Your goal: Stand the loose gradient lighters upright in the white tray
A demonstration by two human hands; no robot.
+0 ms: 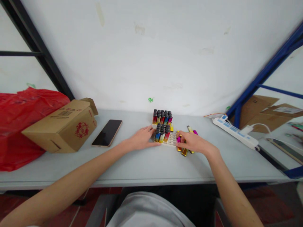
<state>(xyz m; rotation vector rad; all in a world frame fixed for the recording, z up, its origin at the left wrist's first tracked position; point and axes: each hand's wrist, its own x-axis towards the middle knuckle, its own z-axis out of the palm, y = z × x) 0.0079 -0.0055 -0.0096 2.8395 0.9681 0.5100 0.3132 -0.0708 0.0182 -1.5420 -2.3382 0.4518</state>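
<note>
A white slotted tray (170, 141) lies on the grey table, with several colourful lighters (162, 133) standing upright in its left part. Behind it stands a second tray filled with upright lighters (162, 117). My left hand (141, 138) rests on the table against the near tray's left edge, fingers stretched towards it. My right hand (192, 142) lies over a small heap of loose lighters (184, 148) to the right of the tray, its fingers curled on one or more of them. Two more loose lighters (192, 130) lie just beyond that hand.
A black phone (107, 132) lies left of my hands. Further left are a cardboard box (62, 125) and a red plastic bag (16, 123). A white power strip (234, 132) with cables runs along the right. The wall is close behind.
</note>
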